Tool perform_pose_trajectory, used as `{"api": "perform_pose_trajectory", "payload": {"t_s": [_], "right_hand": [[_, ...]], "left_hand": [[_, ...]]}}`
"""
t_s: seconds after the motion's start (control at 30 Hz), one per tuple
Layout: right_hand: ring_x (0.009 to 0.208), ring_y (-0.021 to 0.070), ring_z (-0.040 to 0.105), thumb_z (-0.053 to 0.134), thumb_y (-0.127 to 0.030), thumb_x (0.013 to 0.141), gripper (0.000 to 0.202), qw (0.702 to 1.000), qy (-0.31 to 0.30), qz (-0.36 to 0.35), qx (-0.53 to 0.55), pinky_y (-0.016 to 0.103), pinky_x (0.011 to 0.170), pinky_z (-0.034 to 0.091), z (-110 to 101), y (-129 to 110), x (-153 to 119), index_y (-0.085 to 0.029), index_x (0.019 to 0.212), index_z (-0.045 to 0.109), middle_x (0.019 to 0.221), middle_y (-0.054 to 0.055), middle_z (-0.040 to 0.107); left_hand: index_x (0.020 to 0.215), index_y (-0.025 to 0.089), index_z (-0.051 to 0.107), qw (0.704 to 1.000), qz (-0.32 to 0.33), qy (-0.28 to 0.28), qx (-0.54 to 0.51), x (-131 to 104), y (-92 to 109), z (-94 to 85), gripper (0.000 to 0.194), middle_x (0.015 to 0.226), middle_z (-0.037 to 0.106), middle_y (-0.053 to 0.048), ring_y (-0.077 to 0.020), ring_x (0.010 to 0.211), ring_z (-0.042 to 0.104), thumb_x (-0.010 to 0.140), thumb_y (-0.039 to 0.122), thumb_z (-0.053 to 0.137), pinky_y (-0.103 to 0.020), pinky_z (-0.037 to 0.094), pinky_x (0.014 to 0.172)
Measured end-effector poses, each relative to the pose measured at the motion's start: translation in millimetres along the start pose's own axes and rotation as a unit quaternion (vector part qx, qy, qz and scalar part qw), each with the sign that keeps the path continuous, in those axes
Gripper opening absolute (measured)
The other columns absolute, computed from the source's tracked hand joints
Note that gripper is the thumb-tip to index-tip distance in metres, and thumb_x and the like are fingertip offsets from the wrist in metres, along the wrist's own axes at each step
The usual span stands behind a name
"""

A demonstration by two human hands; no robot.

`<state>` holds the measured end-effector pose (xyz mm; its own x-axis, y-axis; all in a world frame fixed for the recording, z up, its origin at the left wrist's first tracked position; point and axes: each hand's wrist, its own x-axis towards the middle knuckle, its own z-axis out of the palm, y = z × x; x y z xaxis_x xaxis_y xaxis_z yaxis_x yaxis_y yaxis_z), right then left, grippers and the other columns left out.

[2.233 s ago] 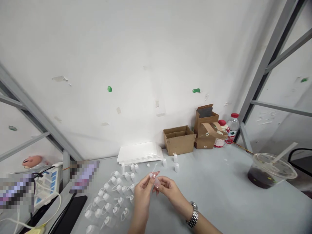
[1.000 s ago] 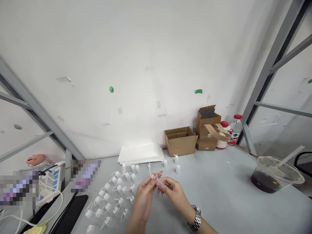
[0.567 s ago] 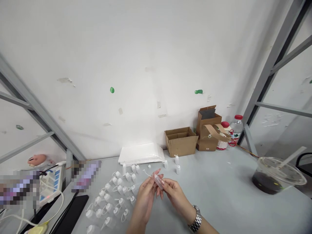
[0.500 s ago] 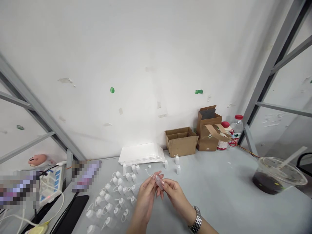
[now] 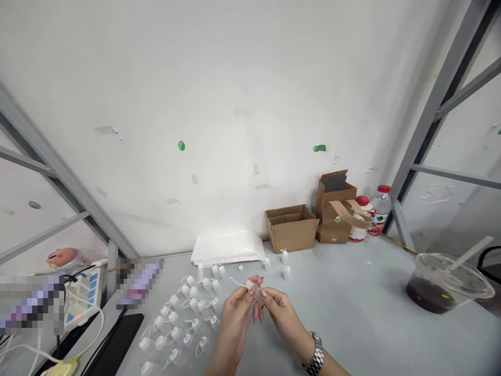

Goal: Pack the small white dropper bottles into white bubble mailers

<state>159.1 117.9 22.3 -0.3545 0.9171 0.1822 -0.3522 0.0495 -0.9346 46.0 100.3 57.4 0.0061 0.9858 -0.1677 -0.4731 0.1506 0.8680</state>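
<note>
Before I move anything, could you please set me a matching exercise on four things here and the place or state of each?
1. Left hand and right hand
2. Open cardboard box
3. Silver watch
4. Clear plastic bowl

A. Worn on the right wrist
B. Contains something dark
C. Together holding a small translucent bottle
D. Between a flat white stack and a brown paper bag

Pairs: 1-C, 2-D, 3-A, 4-B
</note>
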Motion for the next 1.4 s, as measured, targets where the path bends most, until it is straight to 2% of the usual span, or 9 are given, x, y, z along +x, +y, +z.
{"api": "perform_pose_trajectory", "payload": {"t_s": [0.27, 0.4, 0.5, 0.57, 0.6, 0.7, 0.87, 1.13, 1.4], "right_hand": [[0.049, 0.0128, 0.049, 0.049, -0.055, 0.080, 0.041, 1.000, 0.001, 0.000, 0.007, 0.027, 0.056, 0.040, 2.4, 5.0, -1.8, -0.017, 0.067, 0.057, 0.051, -0.001, 0.055], [0.053, 0.0140, 0.049, 0.048, -0.056, 0.080, 0.043, 0.995, 0.096, 0.000, -0.011, 0.028, 0.060, 0.040, -3.4, 1.8, -0.6, -0.016, 0.073, 0.061, 0.054, 0.000, 0.057], [0.056, 0.0148, 0.049, 0.049, -0.058, 0.078, 0.045, 0.981, 0.194, -0.007, -0.018, 0.028, 0.063, 0.040, -9.4, -0.5, 1.3, -0.015, 0.080, 0.064, 0.057, 0.001, 0.057], [0.057, 0.0151, 0.048, 0.051, -0.059, 0.076, 0.045, 0.977, 0.210, -0.012, -0.015, 0.028, 0.062, 0.040, -11.4, -0.6, 2.0, -0.016, 0.082, 0.065, 0.057, 0.000, 0.056], [0.057, 0.0150, 0.048, 0.052, -0.058, 0.076, 0.045, 0.978, 0.207, -0.012, -0.014, 0.028, 0.062, 0.040, -11.7, -0.1, 2.1, -0.016, 0.083, 0.065, 0.057, 0.000, 0.056], [0.057, 0.0141, 0.048, 0.053, -0.056, 0.077, 0.041, 0.982, 0.187, -0.017, -0.016, 0.027, 0.061, 0.039, -11.0, 3.1, 2.0, -0.016, 0.084, 0.064, 0.058, 0.000, 0.057], [0.057, 0.0139, 0.048, 0.053, -0.056, 0.077, 0.042, 0.983, 0.182, -0.019, -0.017, 0.026, 0.060, 0.039, -12.3, 5.8, 2.7, -0.016, 0.084, 0.063, 0.057, -0.001, 0.057], [0.057, 0.0145, 0.048, 0.052, -0.056, 0.077, 0.042, 0.982, 0.189, -0.017, -0.018, 0.027, 0.060, 0.038, -11.8, 3.8, 2.4, -0.016, 0.083, 0.062, 0.056, -0.001, 0.056], [0.055, 0.0141, 0.048, 0.052, -0.056, 0.076, 0.042, 0.981, 0.194, -0.019, -0.013, 0.026, 0.058, 0.039, -11.3, 3.5, 2.6, -0.016, 0.080, 0.063, 0.055, -0.001, 0.055]], "left_hand": [[0.095, 0.016, 0.070, 0.997, 0.002, 0.000, 0.077, -2.9, 5.3, -2.7, 0.042, 0.106, 0.067, -0.015, -0.0300, 0.111, 0.052, 0.066, 0.045, 0.068, -0.040, 0.035, 0.096], [0.090, 0.018, 0.071, 0.970, 0.059, 0.034, 0.234, 8.6, 35.0, -11.4, 0.037, 0.103, 0.069, -0.011, -0.0296, 0.108, 0.055, 0.060, 0.040, 0.071, -0.037, 0.040, 0.092], [0.089, 0.019, 0.070, 0.887, 0.122, 0.064, 0.441, 30.4, 60.9, -16.7, 0.029, 0.101, 0.070, -0.009, -0.0269, 0.098, 0.060, 0.068, 0.037, 0.062, -0.034, 0.044, 0.083], [0.096, 0.021, 0.066, 0.752, 0.092, 0.036, 0.652, 48.8, 69.2, -15.7, 0.026, 0.102, 0.069, -0.008, -0.0241, 0.095, 0.061, 0.076, 0.032, 0.053, -0.032, 0.043, 0.081], [0.093, 0.020, 0.067, 0.718, 0.073, 0.029, 0.691, 58.3, 69.6, -13.8, 0.024, 0.099, 0.069, -0.010, -0.0269, 0.095, 0.061, 0.072, 0.029, 0.059, -0.035, 0.042, 0.082], [0.078, 0.015, 0.068, 0.653, 0.020, 0.023, 0.756, 84.6, 59.3, -5.1, 0.016, 0.094, 0.068, -0.017, -0.0331, 0.098, 0.058, 0.063, 0.020, 0.071, -0.041, 0.039, 0.085], [0.109, 0.016, 0.054, 0.577, -0.043, 0.013, 0.815, 112.8, 34.9, 4.5, 0.029, 0.112, 0.057, -0.008, -0.0205, 0.097, 0.056, 0.084, 0.031, 0.052, -0.042, 0.047, 0.081], [0.112, 0.015, 0.052, 0.530, -0.077, -0.001, 0.845, 127.6, 24.4, -2.4, 0.032, 0.113, 0.055, -0.009, -0.0210, 0.096, 0.057, 0.084, 0.031, 0.052, -0.041, 0.049, 0.079], [0.113, 0.016, 0.051, 0.555, -0.088, -0.039, 0.826, 126.3, 22.2, -5.7, 0.033, 0.114, 0.055, -0.008, -0.0204, 0.096, 0.057, 0.084, 0.031, 0.052, -0.041, 0.049, 0.079]]}}
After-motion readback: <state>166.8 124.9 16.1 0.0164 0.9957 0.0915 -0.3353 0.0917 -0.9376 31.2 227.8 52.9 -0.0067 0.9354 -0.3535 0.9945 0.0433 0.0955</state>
